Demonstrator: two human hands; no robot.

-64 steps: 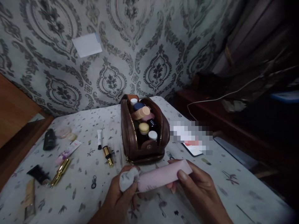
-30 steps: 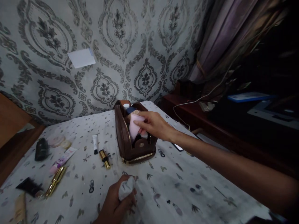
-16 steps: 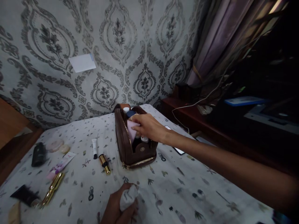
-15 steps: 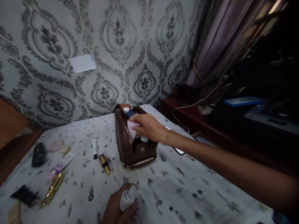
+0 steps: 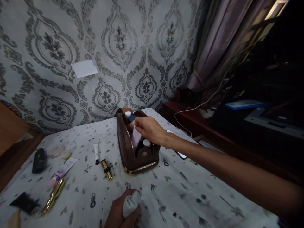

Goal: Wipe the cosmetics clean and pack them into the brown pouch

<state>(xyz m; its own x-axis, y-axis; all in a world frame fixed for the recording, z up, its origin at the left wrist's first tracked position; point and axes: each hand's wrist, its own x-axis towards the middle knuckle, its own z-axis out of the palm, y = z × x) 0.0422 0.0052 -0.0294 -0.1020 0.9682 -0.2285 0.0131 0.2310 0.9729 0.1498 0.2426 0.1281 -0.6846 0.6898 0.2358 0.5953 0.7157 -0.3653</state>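
A brown zippered bag (image 5: 123, 142) stands open on the patterned white cloth (image 5: 83, 190), with white-capped containers and a dark blue lid inside. My right hand (image 5: 150, 128) reaches over the bag from the right, its fingers closed on the top of a pale pink item (image 5: 136, 138) that stands inside along the left wall. Near the bottom edge, my left hand (image 5: 122, 210) is wrapped round a crumpled white cloth or tissue (image 5: 131, 203). Left of the bag lie a small white tube (image 5: 96, 152) and a gold and black bottle (image 5: 106, 169).
Farther left lie a dark bottle (image 5: 39, 160), a pink and white tube (image 5: 62, 171), gold tubes (image 5: 54, 195) and a black tube (image 5: 25, 202). A phone (image 5: 181, 155) lies partly behind my right forearm. Beyond it runs a dark red ledge (image 5: 169, 106) with a white cable.
The pale pink item sits more upright and deeper in the bag, with my right fingers now at its top. My left hand still holds the white bundle.
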